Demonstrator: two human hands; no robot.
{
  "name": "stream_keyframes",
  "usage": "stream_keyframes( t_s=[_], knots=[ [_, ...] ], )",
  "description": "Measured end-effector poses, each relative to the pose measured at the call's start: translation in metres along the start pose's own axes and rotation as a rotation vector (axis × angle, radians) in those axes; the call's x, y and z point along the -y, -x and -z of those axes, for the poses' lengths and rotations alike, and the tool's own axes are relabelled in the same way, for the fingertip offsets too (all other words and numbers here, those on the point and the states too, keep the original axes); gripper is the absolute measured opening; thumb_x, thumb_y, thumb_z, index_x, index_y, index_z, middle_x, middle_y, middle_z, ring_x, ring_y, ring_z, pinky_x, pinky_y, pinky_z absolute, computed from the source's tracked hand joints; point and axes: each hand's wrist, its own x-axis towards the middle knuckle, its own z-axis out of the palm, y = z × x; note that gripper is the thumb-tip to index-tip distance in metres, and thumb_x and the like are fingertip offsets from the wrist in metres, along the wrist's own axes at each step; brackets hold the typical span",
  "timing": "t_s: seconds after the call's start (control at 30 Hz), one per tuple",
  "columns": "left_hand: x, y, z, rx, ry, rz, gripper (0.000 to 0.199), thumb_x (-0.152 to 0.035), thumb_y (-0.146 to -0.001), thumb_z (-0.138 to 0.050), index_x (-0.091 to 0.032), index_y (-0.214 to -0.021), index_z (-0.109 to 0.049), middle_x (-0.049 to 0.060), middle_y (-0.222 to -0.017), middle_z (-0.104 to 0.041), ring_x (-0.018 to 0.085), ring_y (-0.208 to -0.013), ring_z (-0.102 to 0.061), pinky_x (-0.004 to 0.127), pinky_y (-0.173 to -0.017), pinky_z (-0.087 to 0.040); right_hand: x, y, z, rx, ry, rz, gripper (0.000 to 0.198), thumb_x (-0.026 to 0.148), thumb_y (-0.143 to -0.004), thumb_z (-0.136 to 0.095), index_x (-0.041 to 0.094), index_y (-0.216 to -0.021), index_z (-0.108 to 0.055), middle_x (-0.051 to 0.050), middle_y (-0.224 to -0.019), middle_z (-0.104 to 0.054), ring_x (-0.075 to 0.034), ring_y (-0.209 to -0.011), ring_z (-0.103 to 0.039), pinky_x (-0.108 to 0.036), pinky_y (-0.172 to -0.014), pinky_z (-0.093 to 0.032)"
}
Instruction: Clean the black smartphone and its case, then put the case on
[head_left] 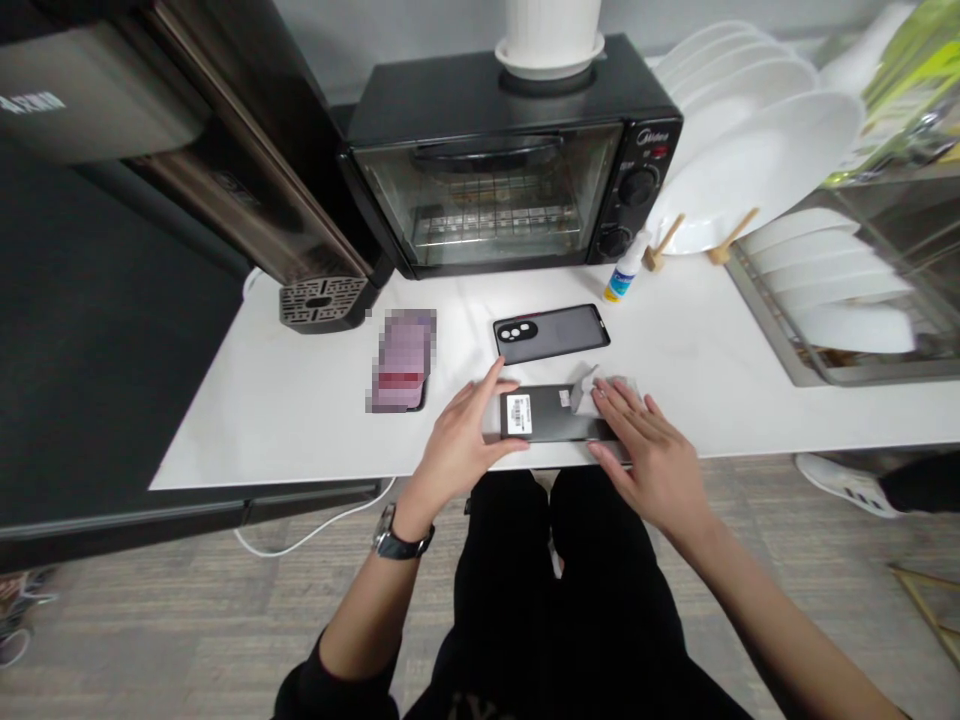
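Note:
A dark, flat phone point(551, 428) with a white barcode label near its left end lies close to the front edge of the white counter. My left hand point(463, 437) steadies that end, thumb at the near edge and fingers at the far edge. Over the phone's right part, my right hand point(646, 450) presses a crumpled pale grey cloth point(583, 392) beneath its fingers. Just beyond the phone rests a dark phone case point(555, 333) with camera cut-outs. A small spray bottle point(624, 270) with a blue and yellow label stands farther back.
A black toaster oven point(499, 195) stands at the back, carrying a white pot point(551, 35). To the left are a pixelated phone point(402, 362) and a drinks machine point(319, 300). White plates point(765, 150) and a dish rack point(787, 360) occupy the right. Someone's shoe point(847, 483) shows on the floor.

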Motion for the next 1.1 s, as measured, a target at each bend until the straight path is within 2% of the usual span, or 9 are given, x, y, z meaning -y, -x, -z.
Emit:
stream_keyframes(
  t_s=[0.17,0.3,0.4,0.5,0.63,0.8,0.93,1.1],
  knots=[
    [0.003,0.001,-0.002,-0.006,-0.005,-0.001,0.116,-0.031,-0.083,-0.091,-0.039,-0.170,-0.016,0.007,-0.147,-0.066,0.031,-0.139,-0.059,0.053,-0.122,-0.042,0.055,-0.035,-0.029,0.061,-0.144,0.102,0.063,0.050,-0.105,-0.056,0.016,-0.157,-0.051,-0.015,-0.156,-0.057,-0.034,-0.149,-0.052,-0.062,-0.122,-0.045],
    [0.005,0.003,-0.002,-0.009,0.006,-0.024,0.103,-0.020,-0.090,-0.081,-0.037,-0.170,-0.018,0.007,-0.148,-0.065,0.027,-0.136,-0.060,0.048,-0.119,-0.046,0.078,-0.037,-0.039,0.115,-0.209,0.162,0.064,0.054,-0.104,-0.055,0.013,-0.154,-0.054,-0.015,-0.156,-0.057,-0.031,-0.149,-0.052,-0.056,-0.124,-0.045],
    [0.004,0.003,-0.001,-0.009,0.006,-0.046,0.106,-0.020,-0.088,-0.083,-0.038,-0.170,-0.017,0.007,-0.149,-0.064,0.028,-0.139,-0.058,0.050,-0.121,-0.044,0.070,-0.025,-0.028,0.142,-0.215,0.190,0.061,0.047,-0.106,-0.054,0.020,-0.160,-0.047,-0.009,-0.158,-0.056,-0.028,-0.150,-0.050,-0.055,-0.125,-0.045],
    [0.004,0.002,-0.001,-0.008,0.003,-0.039,0.111,-0.023,-0.086,-0.087,-0.038,-0.170,-0.015,0.008,-0.150,-0.064,0.030,-0.141,-0.058,0.054,-0.123,-0.042,0.050,-0.006,-0.010,0.147,-0.177,0.188,0.063,0.042,-0.107,-0.055,0.023,-0.164,-0.038,-0.008,-0.159,-0.055,-0.028,-0.151,-0.050,-0.058,-0.123,-0.046],
    [0.004,0.001,0.000,-0.003,0.004,-0.021,0.117,-0.028,-0.082,-0.092,-0.039,-0.170,-0.015,0.007,-0.148,-0.066,0.030,-0.141,-0.058,0.055,-0.125,-0.039,0.019,0.017,0.008,0.133,-0.086,0.075,0.067,0.037,-0.107,-0.055,0.028,-0.168,-0.030,-0.007,-0.162,-0.051,-0.030,-0.151,-0.048,-0.060,-0.122,-0.047],
    [0.002,0.000,0.000,0.013,0.004,-0.001,0.119,-0.027,-0.081,-0.093,-0.041,-0.169,-0.015,0.005,-0.149,-0.066,0.029,-0.143,-0.057,0.056,-0.128,-0.034,-0.007,0.022,0.007,0.034,-0.060,-0.089,0.066,0.036,-0.108,-0.051,0.029,-0.169,-0.028,-0.008,-0.165,-0.048,-0.032,-0.153,-0.045,-0.062,-0.122,-0.045],
    [0.002,-0.001,0.001,0.018,0.003,0.001,0.118,-0.028,-0.081,-0.092,-0.040,-0.170,-0.015,0.006,-0.149,-0.066,0.030,-0.143,-0.057,0.057,-0.128,-0.033,-0.001,0.003,-0.002,-0.023,-0.040,-0.103,0.063,0.040,-0.107,-0.052,0.025,-0.166,-0.037,-0.010,-0.162,-0.052,-0.033,-0.152,-0.048,-0.064,-0.121,-0.046],
    [0.005,0.000,-0.001,0.008,0.021,-0.007,0.115,-0.035,-0.083,-0.091,-0.038,-0.170,-0.016,0.009,-0.148,-0.066,0.032,-0.142,-0.058,0.059,-0.127,-0.035,0.039,-0.028,-0.021,0.013,-0.078,0.021,0.060,0.047,-0.106,-0.055,0.017,-0.158,-0.050,-0.013,-0.157,-0.057,-0.034,-0.149,-0.051,-0.063,-0.122,-0.046]
  ],
)
